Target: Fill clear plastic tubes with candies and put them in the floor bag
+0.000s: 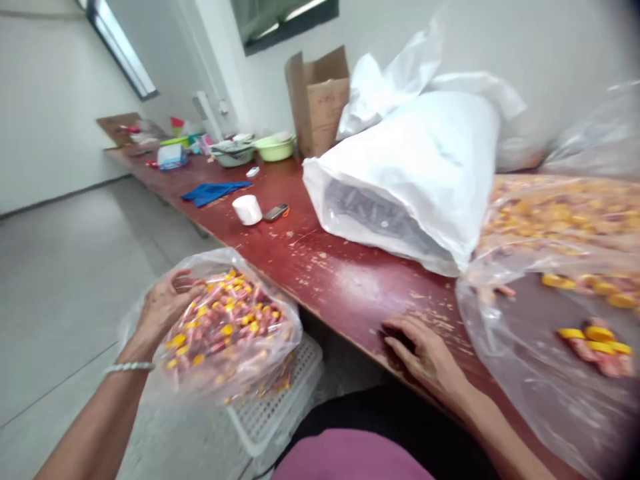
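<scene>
Purple cloth (350,457) is filling the near edge, right below the worker's arms. Left of it, a clear plastic bag (220,383) is bulging with pink pieces with yellow caps (227,329), sitting at a white perforated crate (250,427) beside the red-brown table (320,287). And the left hand (170,300) is reaching in at the bag's far-left rim, fingers loosely curled; with this blur, I can't fairly say whether they're pinching film or pieces. Over on the table edge, the right hand (417,350) is resting half-spread, showing nothing in its grasp. Close by, a second clear bag (493,333) is lying slack around more capped pieces (600,347), while a white sack (425,153) is gaping toward the worker. Good handling here, I'm judging, is keeping that mouth wide, taking the thin film by a gathered fold rather than one stretched edge, and keeping the load centred over the crate so nothing is spilling over the low rim.
</scene>
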### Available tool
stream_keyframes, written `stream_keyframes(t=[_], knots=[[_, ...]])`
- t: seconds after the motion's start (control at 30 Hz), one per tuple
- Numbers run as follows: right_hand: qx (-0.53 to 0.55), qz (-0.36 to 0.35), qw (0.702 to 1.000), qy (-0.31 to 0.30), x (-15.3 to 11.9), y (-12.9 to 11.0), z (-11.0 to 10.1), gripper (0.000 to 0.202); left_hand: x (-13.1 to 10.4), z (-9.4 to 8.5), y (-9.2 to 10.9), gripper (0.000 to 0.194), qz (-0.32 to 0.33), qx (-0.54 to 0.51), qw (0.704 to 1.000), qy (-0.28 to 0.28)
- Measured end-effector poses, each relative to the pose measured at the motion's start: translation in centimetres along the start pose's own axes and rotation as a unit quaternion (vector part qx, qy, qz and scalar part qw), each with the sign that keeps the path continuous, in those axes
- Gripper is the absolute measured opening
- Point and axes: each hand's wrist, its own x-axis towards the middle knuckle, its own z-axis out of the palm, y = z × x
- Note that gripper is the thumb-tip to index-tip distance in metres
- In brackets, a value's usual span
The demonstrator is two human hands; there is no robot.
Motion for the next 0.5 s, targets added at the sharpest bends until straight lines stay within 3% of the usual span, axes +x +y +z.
stream_keyframes(t=[0.07,0.17,0.23,0.37,0.5], knots=[[0.006,0.024,1.0,0.014,0.6,0.7,-0.2,0.019,-0.4,3.4,3.2,0.052,0.059,-0.053,0.994,-0.071],[0.018,0.065,0.996,0.058,1.1,2.0,-0.4,0.019,-1.2,10.1,8.4,0.047,0.179,-0.099,0.965,-0.165],[0.041,0.098,0.991,0.086,1.1,2.6,-0.4,0.018,-1.3,14.8,11.8,0.042,0.269,-0.064,0.94,-0.2],[0.098,0.145,0.977,0.119,0.9,3.2,-0.4,0.019,0.3,22.7,17.9,0.049,0.392,0.061,0.906,-0.15],[0.128,0.156,0.972,0.117,1.0,3.2,-0.3,0.017,3.3,28.2,22.3,0.055,0.34,0.092,0.927,-0.125]])
